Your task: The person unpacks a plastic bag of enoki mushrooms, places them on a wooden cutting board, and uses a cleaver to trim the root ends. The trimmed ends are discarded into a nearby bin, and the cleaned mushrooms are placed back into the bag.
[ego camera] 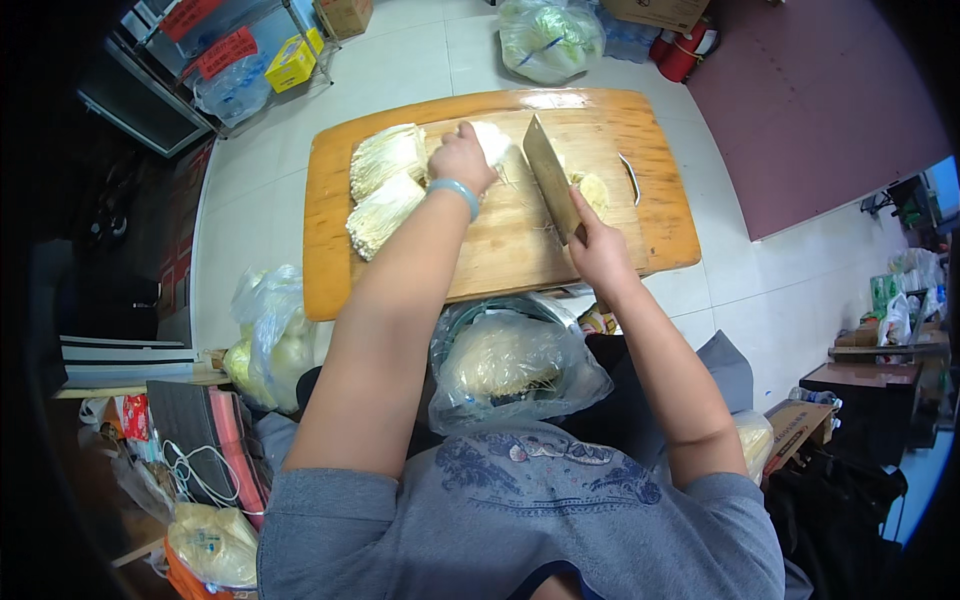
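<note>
My left hand (461,160), with a pale blue bangle at its wrist, is curled at the left side of a white bunch of enoki mushrooms (493,142) and grips it; the fingertips are partly hidden. Two more enoki bunches (388,159) lie to its left on the wooden cutting board (517,255), their caps facing left. In my right hand (600,251) is a cleaver (551,176), its broad blade tilted over the board and apart from the bunch. Right of the blade lie cut-off mushroom root ends (591,193).
The board rests on a small wooden table (667,232). Between it and my body sits a clear plastic bag of enoki (502,360). Bagged cabbages (270,345) stand at the left, and another bagged cabbage (551,41) beyond the table. A fire extinguisher (682,56) stands at the far right.
</note>
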Demonstrator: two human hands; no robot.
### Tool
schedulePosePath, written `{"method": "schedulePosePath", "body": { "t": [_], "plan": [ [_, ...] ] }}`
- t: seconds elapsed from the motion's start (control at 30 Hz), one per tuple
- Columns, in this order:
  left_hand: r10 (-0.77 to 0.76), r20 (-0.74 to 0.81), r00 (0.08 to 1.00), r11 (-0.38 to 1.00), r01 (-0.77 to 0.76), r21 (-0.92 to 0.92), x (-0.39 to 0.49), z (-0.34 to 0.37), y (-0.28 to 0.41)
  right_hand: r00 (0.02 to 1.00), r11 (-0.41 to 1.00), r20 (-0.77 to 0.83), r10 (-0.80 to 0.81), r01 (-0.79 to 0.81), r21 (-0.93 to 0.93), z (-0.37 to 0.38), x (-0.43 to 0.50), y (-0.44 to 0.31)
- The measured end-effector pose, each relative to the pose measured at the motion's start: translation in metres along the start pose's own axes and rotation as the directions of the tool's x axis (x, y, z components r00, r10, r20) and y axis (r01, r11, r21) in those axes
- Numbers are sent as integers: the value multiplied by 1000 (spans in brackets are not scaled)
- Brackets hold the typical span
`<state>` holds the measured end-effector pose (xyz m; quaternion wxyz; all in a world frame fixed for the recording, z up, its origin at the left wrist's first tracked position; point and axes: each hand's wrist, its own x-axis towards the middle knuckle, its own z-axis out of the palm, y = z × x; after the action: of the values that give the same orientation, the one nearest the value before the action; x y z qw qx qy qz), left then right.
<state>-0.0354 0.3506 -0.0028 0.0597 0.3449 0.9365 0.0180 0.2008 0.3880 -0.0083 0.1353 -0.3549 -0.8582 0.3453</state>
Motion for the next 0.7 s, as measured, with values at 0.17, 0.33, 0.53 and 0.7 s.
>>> {"method": "schedulePosePath", "body": {
  "t": [0.17,0.33,0.53,0.7],
  "plan": [
    [-170,98,981,983,176,-50,30,-8,-6,999,1000,33,5,-4,-29,-2,-2,-8],
    [-232,207,950,960,258,-108,32,-17,1,999,1000,43,-12,12,6,-7,-1,-20],
    [-61,-8,998,961,57,-271,27,-27,-12,1000,993,26,-10,6,121,-3,-12,-34],
    [166,-121,979,920,-198,-339,17,-35,-23,999,998,27,46,-47,31,3,-11,-16]
  ]
}}
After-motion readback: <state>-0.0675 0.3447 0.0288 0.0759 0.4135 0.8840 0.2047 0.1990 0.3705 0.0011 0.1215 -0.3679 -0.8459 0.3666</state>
